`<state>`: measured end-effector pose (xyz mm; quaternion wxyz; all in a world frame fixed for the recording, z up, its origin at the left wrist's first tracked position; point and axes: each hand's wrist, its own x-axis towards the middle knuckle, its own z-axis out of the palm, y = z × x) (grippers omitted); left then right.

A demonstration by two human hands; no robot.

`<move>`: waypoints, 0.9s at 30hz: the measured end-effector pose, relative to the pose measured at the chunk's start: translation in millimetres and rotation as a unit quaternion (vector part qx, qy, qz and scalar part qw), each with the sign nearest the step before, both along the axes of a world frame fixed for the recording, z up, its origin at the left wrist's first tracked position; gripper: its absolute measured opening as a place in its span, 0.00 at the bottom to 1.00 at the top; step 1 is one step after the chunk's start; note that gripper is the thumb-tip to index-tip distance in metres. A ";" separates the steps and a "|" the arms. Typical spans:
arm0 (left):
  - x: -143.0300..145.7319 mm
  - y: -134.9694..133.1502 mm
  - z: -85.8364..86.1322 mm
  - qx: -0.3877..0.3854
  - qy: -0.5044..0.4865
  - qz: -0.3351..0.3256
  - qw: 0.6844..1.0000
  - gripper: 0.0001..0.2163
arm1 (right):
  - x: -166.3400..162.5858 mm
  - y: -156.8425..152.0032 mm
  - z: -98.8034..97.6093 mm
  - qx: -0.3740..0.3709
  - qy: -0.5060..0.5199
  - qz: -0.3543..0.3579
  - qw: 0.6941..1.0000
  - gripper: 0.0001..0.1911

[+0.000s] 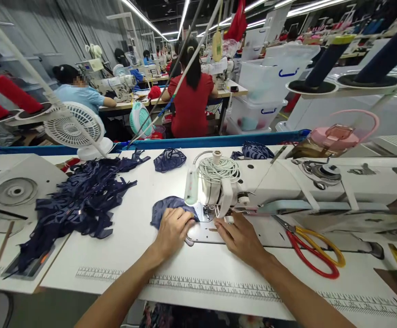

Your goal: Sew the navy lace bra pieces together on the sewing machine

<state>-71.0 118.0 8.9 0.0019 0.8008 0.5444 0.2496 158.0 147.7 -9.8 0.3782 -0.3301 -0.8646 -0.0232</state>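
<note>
A navy patterned fabric piece (pixel 162 209), cup-shaped, lies on the white table left of the needle area of a sewing machine (pixel 270 182). My left hand (pixel 173 230) is closed on its right edge, close to the presser foot (pixel 207 212). My right hand (pixel 241 237) rests at the right side of the needle plate (pixel 203 234). Its fingers are drawn together near the presser foot, and whatever they pinch is hidden. A second navy cup-shaped piece (pixel 169 160) lies behind the first.
A heap of navy fabric pieces (pixel 82 196) lies on the left. Red-and-yellow-handled scissors (pixel 312 248) lie to the right. A printed ruler (pixel 212 288) runs along the front edge. A white fan (pixel 77 125) and thread cones (pixel 330 61) stand around the table. Co-workers sit ahead.
</note>
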 end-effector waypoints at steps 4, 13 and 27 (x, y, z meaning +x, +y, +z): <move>-1.4 -26.5 15.6 -0.011 -0.124 -0.026 0.992 0.07 | -10.4 -12.7 15.2 -0.011 -0.010 0.072 0.997 0.20; 1.4 -64.6 19.6 -0.041 -0.268 0.028 0.962 0.03 | -44.5 -34.4 44.8 -0.424 0.151 0.219 0.866 0.11; 7.5 -70.9 24.4 -0.164 -0.386 0.045 0.906 0.05 | -47.1 -42.8 50.6 -0.340 0.099 0.131 0.926 0.08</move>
